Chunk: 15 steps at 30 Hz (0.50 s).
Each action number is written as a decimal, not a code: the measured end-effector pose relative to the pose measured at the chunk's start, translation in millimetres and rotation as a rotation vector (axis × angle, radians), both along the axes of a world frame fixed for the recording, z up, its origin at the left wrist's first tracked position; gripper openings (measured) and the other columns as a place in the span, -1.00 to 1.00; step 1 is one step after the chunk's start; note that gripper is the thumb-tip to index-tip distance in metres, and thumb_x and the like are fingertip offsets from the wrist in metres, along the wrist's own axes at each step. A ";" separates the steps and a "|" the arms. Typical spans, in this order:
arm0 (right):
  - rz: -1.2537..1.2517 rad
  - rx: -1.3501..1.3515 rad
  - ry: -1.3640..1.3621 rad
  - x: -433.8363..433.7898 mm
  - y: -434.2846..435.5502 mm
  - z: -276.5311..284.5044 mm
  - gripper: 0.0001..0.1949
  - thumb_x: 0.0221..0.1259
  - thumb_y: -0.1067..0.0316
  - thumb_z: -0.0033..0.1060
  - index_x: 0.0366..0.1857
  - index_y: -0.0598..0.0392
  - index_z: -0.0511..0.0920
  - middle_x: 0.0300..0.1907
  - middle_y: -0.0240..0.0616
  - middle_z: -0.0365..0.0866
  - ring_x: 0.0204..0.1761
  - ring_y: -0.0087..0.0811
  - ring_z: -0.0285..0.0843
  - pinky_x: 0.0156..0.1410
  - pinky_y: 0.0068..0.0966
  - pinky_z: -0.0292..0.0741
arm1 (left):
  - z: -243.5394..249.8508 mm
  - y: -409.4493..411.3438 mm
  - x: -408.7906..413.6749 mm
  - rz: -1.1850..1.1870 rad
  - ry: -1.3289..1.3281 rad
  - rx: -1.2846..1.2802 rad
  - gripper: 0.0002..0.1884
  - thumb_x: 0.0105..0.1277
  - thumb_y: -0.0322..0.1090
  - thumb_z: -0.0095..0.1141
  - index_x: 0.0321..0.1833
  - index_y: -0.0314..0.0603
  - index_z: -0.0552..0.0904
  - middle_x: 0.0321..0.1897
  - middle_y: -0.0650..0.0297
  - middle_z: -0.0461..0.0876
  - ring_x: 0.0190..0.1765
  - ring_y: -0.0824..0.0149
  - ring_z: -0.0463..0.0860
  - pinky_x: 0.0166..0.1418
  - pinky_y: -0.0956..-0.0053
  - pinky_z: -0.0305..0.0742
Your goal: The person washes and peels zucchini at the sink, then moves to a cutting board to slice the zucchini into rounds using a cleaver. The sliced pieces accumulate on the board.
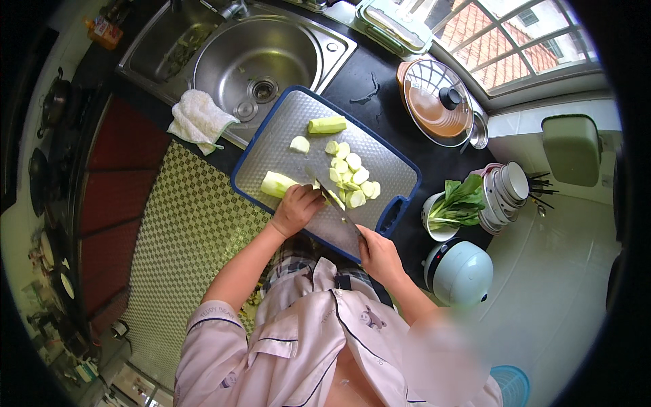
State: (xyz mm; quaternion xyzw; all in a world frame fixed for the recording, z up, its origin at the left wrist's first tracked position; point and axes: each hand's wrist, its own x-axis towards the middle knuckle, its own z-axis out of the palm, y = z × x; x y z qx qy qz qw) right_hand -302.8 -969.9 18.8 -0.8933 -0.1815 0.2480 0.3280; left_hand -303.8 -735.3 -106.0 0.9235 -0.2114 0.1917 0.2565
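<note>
My right hand [379, 254] grips the handle of a kitchen knife [339, 207], whose blade slants up and left over the cutting board [249, 157]. Close against the blade, the fingers of my left hand [299, 209] press on a peeled green vegetable [277, 184], perhaps a gourd; the fingers partly hide it. Right of the blade lies a pile of round slices [354, 175]. Another peeled piece [327, 125] and a short cut chunk [299, 145] lie farther up the board. The board is metal-faced with a blue rim.
A steel sink [264, 46] with a white cloth [201, 119] on its edge adjoins the board. To the right stand a lidded orange pot [432, 102], a bowl of leafy greens [440, 231], stacked bowls [501, 198] and a light-blue appliance [460, 272]. A dark scrap [367, 90] lies on the counter.
</note>
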 end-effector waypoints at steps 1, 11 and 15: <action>0.006 -0.008 -0.017 -3.0 -0.8 -0.5 -0.67 0.26 0.48 0.06 0.11 0.18 0.50 -0.17 0.07 0.64 -0.16 0.07 0.63 -0.06 -0.17 0.57 | -0.2 0.5 -0.2 -0.004 -0.003 0.004 -0.78 0.14 -0.33 0.20 -0.15 -0.14 0.68 -0.07 0.28 0.62 0.04 0.21 0.57 0.11 0.24 0.46; 0.014 -0.035 -0.128 4.5 25.2 -61.6 -0.72 0.29 0.42 0.03 0.06 0.09 0.46 -0.22 0.04 0.66 -0.26 0.10 0.64 -0.18 -0.03 0.56 | 7.6 0.0 -3.8 0.008 0.073 -0.018 -0.76 0.15 -0.36 0.15 -0.10 -0.11 0.66 -0.01 0.30 0.58 0.10 0.21 0.53 0.23 0.17 0.37; 0.013 -0.032 -0.118 6.8 24.4 -61.3 -0.72 0.28 0.43 0.04 0.07 0.11 0.47 -0.21 0.03 0.66 -0.24 0.10 0.64 -0.16 -0.05 0.57 | 16.9 14.2 -9.8 0.028 0.101 0.078 -0.80 0.15 -0.38 0.19 -0.14 -0.04 0.63 -0.03 0.35 0.58 0.12 0.21 0.52 0.28 0.04 0.22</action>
